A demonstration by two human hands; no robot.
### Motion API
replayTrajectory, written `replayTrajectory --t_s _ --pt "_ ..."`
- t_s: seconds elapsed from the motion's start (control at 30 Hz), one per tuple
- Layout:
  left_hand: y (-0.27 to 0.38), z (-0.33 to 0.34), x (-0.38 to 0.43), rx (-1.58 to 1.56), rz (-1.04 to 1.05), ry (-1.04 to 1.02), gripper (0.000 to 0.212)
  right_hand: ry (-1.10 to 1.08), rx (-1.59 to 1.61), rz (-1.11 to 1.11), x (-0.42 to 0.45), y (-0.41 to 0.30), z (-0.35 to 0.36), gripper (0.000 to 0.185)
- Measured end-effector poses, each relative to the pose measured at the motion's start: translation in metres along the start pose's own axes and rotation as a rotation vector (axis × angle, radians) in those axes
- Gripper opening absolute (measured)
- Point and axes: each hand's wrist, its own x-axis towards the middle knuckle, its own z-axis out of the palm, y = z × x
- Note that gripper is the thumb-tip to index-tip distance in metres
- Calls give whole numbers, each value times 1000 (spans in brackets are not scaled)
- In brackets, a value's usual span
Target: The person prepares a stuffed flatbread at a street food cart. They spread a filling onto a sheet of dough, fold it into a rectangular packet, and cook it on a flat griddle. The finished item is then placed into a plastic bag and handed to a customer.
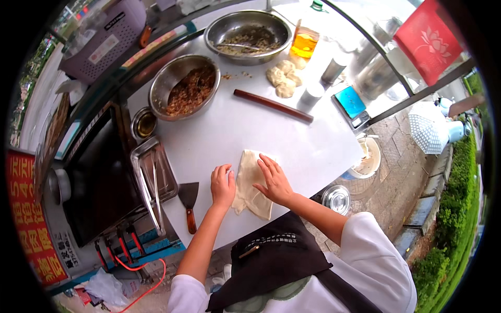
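Note:
A flattened sheet of dough (250,195) lies on the white worktop (203,144) near its front edge. My right hand (274,180) rests on the upper right part of the dough, palm down, fingers extended. At the left edge of the sheet is my left hand (224,187), fingers curled a little and holding nothing; whether it touches the dough cannot be told. A dark wooden rolling pin (273,106) lies farther back. Behind it are several dough balls (285,76). A metal bowl of reddish filling (184,88) and another metal bowl of greenish filling (247,37) stand at the back.
On the left are a scraper (188,205) with a wooden handle, a metal tray (154,168) with tongs, a small bowl of oil (143,123) and a dark griddle (101,180). An oil bottle (304,43), shakers and a digital scale (350,102) stand at the back right.

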Motion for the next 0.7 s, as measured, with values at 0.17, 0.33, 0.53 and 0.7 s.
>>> replayTrajectory --t_s 0.17,0.33,0.53,0.7 --pt "9 56 81 155 404 -463 40 63 -184 336 -5 48 15 90" --pt "-5 60 74 204 602 -470 41 89 -250 275 -8 35 7 91" --pt "11 58 93 205 402 -613 41 -5 -164 384 16 27 -1 86" --pt "21 66 139 222 165 -1015 54 -214 -66 495 41 53 -4 75"
